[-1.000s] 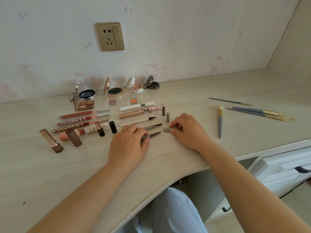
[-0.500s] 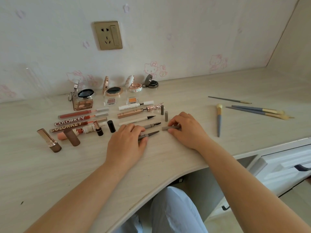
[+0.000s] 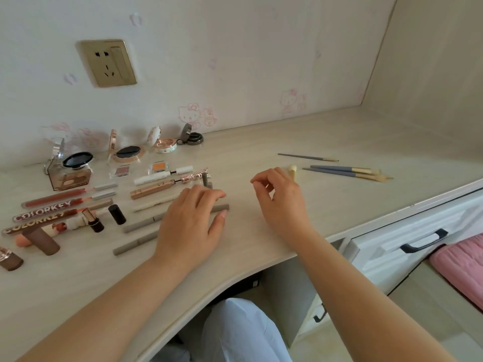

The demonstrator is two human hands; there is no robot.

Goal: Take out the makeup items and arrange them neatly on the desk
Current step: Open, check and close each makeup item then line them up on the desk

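Makeup lies in rows on the pale desk [image 3: 339, 142]. My left hand [image 3: 192, 223] rests flat, fingers spread, over the right ends of two grey pens [image 3: 141, 226] [image 3: 136, 242]; a grey cap [image 3: 222, 208] shows by its fingertips. My right hand [image 3: 279, 197] hovers to the right, fingers loosely curled, holding nothing. A rose-gold mascara [image 3: 154, 190] and a white tube [image 3: 156, 176] lie behind my left hand. Lip gloss tubes [image 3: 47, 214], lipsticks [image 3: 91, 219] and open compacts [image 3: 128, 154] fill the left side.
Blue-handled brushes [image 3: 342, 171] lie on the right of the desk, one brush [image 3: 292, 169] half hidden behind my right hand. A wall socket [image 3: 107, 62] is above. A white drawer with a black handle [image 3: 423, 241] sits at the lower right, next to pink fabric [image 3: 460, 259].
My right hand let go of the grey cap and lifted away to the right. My left hand slid right and flattened over the pens. The camera moved closer.
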